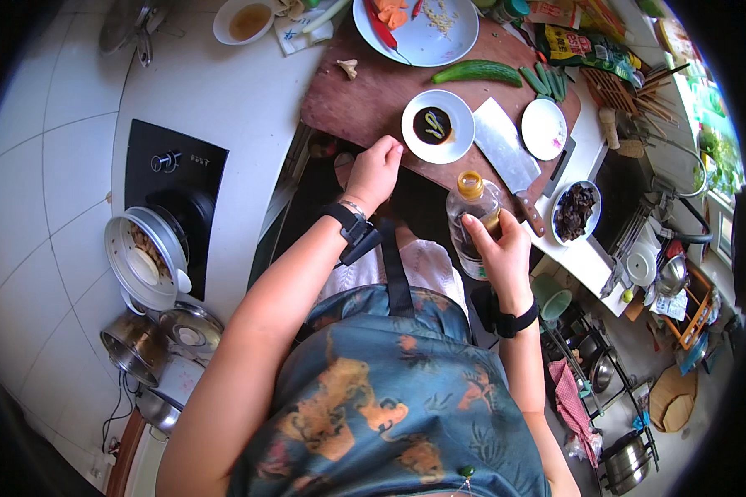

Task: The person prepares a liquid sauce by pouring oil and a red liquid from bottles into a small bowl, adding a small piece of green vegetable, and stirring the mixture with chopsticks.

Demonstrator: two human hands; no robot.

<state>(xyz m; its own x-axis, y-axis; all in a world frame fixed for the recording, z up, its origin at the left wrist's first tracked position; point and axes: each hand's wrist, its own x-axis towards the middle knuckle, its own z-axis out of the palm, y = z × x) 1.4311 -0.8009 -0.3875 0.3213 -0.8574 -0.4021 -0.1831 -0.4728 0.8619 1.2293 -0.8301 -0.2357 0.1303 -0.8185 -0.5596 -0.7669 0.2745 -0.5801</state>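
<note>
My right hand (506, 245) is wrapped around a clear plastic bottle (462, 227) with a yellow top (470, 184). The bottle is held near the board's front edge, and amber liquid shows through its side. My left hand (376, 174) has its fingers curled in, thumb tip beside the rim of a white bowl (457, 104). Whether it touches the rim or hides something small, I cannot tell. Dark sauce (424, 124) with a pale green squiggle on it lies in that bowl. The bowl stands on a wooden cutting board (360, 99), left of a cleaver (503, 143).
A small white plate (544, 130), a cucumber (478, 71) and a large plate (423, 53) with a red chili and carrot slices sit on the board. Dark fungus fills a bowl (575, 211) at right. A pot (146, 258) stands by the cooktop (168, 136) at left.
</note>
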